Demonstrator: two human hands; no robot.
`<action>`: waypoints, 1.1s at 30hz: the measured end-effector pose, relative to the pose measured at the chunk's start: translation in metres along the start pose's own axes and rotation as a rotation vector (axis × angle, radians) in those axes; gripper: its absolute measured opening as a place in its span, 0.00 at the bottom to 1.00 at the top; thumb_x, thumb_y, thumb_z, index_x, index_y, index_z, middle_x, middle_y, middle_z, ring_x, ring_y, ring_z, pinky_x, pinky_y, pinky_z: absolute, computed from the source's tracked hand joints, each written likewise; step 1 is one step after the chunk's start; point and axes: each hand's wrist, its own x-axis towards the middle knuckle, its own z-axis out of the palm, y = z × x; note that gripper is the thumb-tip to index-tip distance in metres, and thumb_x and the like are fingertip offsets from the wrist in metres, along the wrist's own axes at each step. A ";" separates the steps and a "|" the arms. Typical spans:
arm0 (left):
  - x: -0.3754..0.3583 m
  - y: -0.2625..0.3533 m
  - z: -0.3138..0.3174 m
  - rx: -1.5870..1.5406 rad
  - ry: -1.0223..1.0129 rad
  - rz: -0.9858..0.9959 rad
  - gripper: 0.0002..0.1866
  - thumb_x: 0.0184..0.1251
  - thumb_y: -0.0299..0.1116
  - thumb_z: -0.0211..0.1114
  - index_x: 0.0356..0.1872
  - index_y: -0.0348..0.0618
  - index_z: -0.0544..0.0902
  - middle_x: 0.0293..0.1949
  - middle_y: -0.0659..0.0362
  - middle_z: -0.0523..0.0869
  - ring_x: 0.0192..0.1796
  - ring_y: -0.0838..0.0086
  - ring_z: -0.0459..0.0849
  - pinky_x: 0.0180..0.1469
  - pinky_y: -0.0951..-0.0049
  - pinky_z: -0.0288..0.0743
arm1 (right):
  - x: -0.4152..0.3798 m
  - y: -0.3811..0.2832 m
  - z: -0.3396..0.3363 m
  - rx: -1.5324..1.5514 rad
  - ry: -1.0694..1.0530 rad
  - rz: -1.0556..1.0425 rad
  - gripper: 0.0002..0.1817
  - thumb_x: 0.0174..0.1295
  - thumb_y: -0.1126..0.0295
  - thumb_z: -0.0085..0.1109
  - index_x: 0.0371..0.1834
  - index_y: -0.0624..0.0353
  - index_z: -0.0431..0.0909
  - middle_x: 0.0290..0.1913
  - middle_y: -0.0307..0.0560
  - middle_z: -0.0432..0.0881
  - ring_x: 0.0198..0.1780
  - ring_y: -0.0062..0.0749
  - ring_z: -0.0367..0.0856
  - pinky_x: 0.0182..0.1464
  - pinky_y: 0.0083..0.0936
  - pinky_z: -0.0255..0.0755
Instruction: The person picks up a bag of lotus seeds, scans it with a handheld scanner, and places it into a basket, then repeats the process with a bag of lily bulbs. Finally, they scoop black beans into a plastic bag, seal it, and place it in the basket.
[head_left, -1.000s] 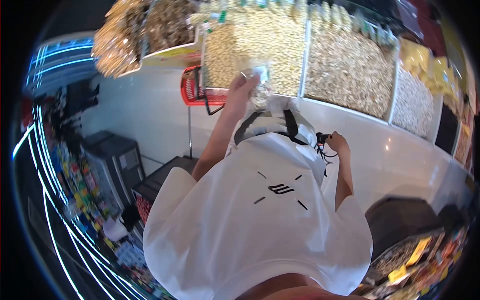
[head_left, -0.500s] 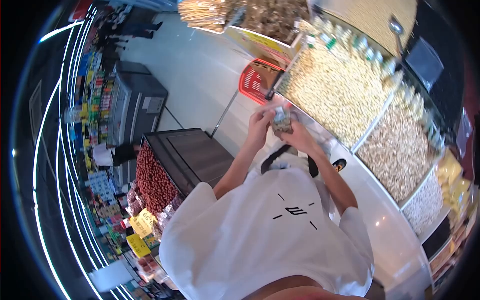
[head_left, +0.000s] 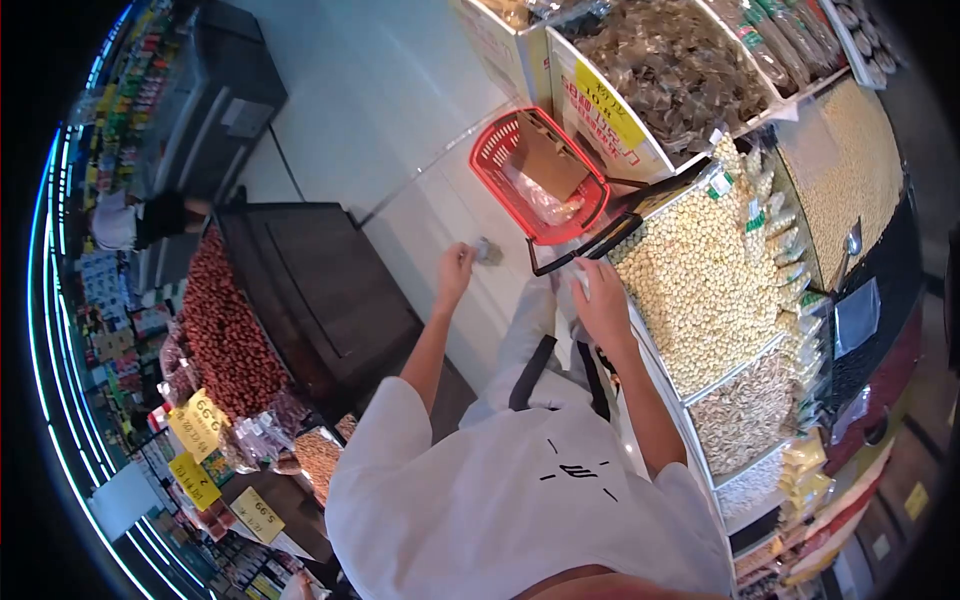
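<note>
My left hand (head_left: 455,276) is closed in a pinch on a small clear plastic bag (head_left: 487,251) hanging over the floor. The bag's contents are too small to make out. To the right, my right hand (head_left: 602,298) has its fingers partly stretched and thumb apart, just below the black handle (head_left: 590,246) of a red shopping basket (head_left: 482,150). Whether the fingertips touch the handle cannot be told. Inside the basket lie a brown cardboard piece (head_left: 550,160) and a clear plastic bag (head_left: 548,205).
A bin of pale round seeds (head_left: 690,290) lies right of my right hand, with a bin of flatter pieces (head_left: 745,405) below it. White boxes (head_left: 590,115) stand beyond the basket. At left is a dark display stand (head_left: 310,290) with red dates (head_left: 225,320). Another person (head_left: 150,222) is farther left.
My hands have moved apart: the left one went left and down with the small bag, the right one let go of it. The view has shifted, showing more of the basket.
</note>
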 end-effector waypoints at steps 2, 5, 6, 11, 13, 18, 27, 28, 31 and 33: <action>0.034 -0.048 0.026 0.063 0.035 -0.070 0.11 0.63 0.34 0.59 0.29 0.35 0.77 0.22 0.54 0.82 0.23 0.72 0.82 0.26 0.72 0.75 | 0.018 0.004 0.000 -0.120 0.100 -0.051 0.16 0.54 0.72 0.57 0.46 0.64 0.72 0.44 0.54 0.76 0.51 0.48 0.71 0.55 0.39 0.64; 0.081 -0.125 0.077 0.217 0.135 -0.071 0.12 0.60 0.36 0.61 0.26 0.36 0.76 0.19 0.50 0.80 0.21 0.66 0.82 0.26 0.67 0.74 | 0.045 0.013 0.010 -0.235 0.045 -0.086 0.15 0.53 0.73 0.58 0.44 0.62 0.74 0.44 0.51 0.76 0.53 0.47 0.71 0.58 0.42 0.61; 0.091 -0.131 0.090 0.179 0.095 -0.133 0.11 0.58 0.35 0.60 0.25 0.36 0.76 0.23 0.47 0.80 0.27 0.57 0.80 0.31 0.61 0.73 | 0.051 0.018 0.016 -0.267 0.039 -0.131 0.15 0.53 0.73 0.58 0.44 0.62 0.74 0.44 0.50 0.76 0.54 0.47 0.70 0.60 0.43 0.59; 0.163 -0.135 0.156 0.184 0.013 -0.108 0.09 0.55 0.34 0.60 0.28 0.36 0.77 0.29 0.44 0.80 0.35 0.50 0.79 0.38 0.55 0.72 | 0.070 0.038 0.034 -0.501 -0.121 -0.125 0.09 0.53 0.72 0.60 0.38 0.58 0.76 0.37 0.43 0.79 0.45 0.35 0.76 0.57 0.38 0.60; 0.181 -0.143 0.184 0.184 -0.061 -0.059 0.07 0.54 0.31 0.60 0.30 0.38 0.77 0.30 0.46 0.81 0.35 0.51 0.81 0.38 0.56 0.74 | 0.070 0.038 0.031 -0.460 -0.252 0.010 0.05 0.55 0.71 0.60 0.34 0.56 0.77 0.29 0.38 0.79 0.33 0.30 0.77 0.50 0.33 0.61; 0.186 -0.200 0.268 0.446 -0.390 0.006 0.08 0.56 0.27 0.54 0.36 0.38 0.77 0.34 0.46 0.81 0.35 0.51 0.82 0.38 0.55 0.77 | 0.075 0.043 0.043 -0.606 -0.215 0.078 0.02 0.52 0.70 0.61 0.29 0.52 0.81 0.21 0.31 0.78 0.22 0.23 0.70 0.39 0.25 0.55; 0.144 -0.202 0.297 0.795 -0.694 0.236 0.10 0.56 0.31 0.53 0.32 0.47 0.84 0.35 0.55 0.85 0.39 0.64 0.84 0.39 0.63 0.73 | 0.078 0.039 0.052 -0.668 -0.181 0.142 0.03 0.51 0.69 0.62 0.29 0.48 0.80 0.21 0.27 0.78 0.23 0.18 0.70 0.40 0.24 0.53; 0.144 -0.197 0.288 0.710 -0.728 0.215 0.10 0.57 0.31 0.52 0.33 0.45 0.83 0.35 0.54 0.85 0.40 0.61 0.84 0.40 0.59 0.75 | 0.078 0.039 0.052 -0.654 -0.147 0.125 0.03 0.51 0.69 0.62 0.29 0.48 0.80 0.21 0.27 0.77 0.23 0.18 0.70 0.40 0.24 0.54; 0.148 -0.179 0.256 0.543 -0.837 -0.050 0.11 0.57 0.34 0.53 0.34 0.43 0.82 0.36 0.50 0.84 0.42 0.56 0.83 0.44 0.54 0.74 | 0.075 0.043 0.055 -0.644 -0.071 0.099 0.03 0.51 0.68 0.63 0.29 0.48 0.79 0.21 0.27 0.76 0.23 0.18 0.70 0.38 0.23 0.54; 0.147 -0.173 0.225 0.512 -0.809 -0.050 0.12 0.58 0.35 0.51 0.34 0.42 0.81 0.37 0.48 0.84 0.42 0.53 0.82 0.46 0.53 0.74 | 0.076 0.043 0.057 -0.647 -0.009 0.055 0.03 0.50 0.68 0.63 0.28 0.48 0.79 0.20 0.27 0.74 0.22 0.19 0.69 0.36 0.24 0.54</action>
